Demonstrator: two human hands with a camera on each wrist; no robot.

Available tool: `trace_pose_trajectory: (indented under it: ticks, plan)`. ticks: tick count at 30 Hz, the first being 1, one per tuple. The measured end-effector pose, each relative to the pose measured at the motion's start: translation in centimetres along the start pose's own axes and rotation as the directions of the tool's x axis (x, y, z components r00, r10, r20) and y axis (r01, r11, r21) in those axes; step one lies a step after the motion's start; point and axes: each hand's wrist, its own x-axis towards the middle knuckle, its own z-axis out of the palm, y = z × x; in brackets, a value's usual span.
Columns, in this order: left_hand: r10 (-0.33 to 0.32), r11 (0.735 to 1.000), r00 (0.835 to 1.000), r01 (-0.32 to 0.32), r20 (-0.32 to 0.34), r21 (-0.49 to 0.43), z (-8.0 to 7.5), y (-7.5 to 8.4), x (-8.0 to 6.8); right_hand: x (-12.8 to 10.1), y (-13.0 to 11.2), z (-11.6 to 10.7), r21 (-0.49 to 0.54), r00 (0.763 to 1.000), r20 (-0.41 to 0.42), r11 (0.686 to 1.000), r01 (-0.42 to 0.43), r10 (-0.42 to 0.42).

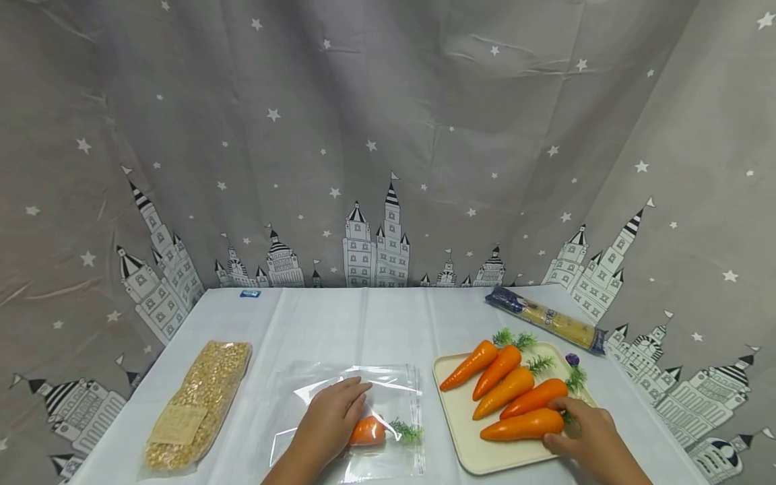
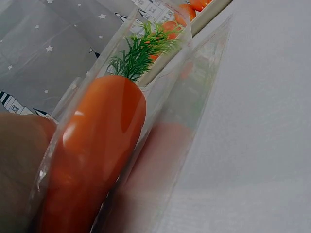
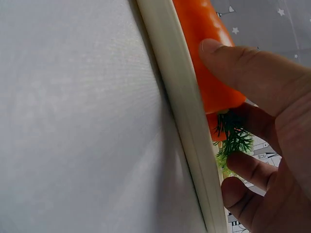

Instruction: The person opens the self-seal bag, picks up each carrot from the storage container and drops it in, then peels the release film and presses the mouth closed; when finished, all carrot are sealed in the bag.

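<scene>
A carrot [image 1: 367, 431] with a green tuft lies inside a clear plastic bag [image 1: 403, 384] on the table. My left hand [image 1: 333, 414] rests on the bag beside this carrot, fingers extended. In the left wrist view, plastic surrounds the carrot [image 2: 97, 141]. To the right, a cream tray [image 1: 491, 465] bears several carrots lying side by side. My right hand [image 1: 588, 438] pinches the thick end of the nearest carrot [image 1: 521, 426], which lies in the tray. The right wrist view has the thumb on that carrot [image 3: 206, 63], with the other fingers bent near its green leaves [image 3: 235, 138].
On the left lies a clear pack of yellow kernels [image 1: 212, 380] with a paper label. A long pasta packet [image 1: 545, 318] sits behind the tray, and a small blue packet [image 1: 250, 294] is at the back left edge. A grey curtain [image 1: 388, 101] hangs behind the white-covered table.
</scene>
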Motion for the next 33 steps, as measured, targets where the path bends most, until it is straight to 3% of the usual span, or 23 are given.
trace_pose_trajectory:
  ticks: [16, 33]
  plan:
    - [0.014, 1.000, 1.000, -0.014, 0.003, -0.009, -0.30, 0.17, -0.06, 0.13, 0.15, 0.20, 0.019, 0.999, 0.049, 1.000, -0.013, 0.012]
    - [0.020, 1.000, 1.000, -0.020, 0.004, -0.002, -0.23, 0.05, -0.09, -0.24, -0.59, -0.37, -0.013, 0.999, 0.007, 0.999, -0.034, 0.034]
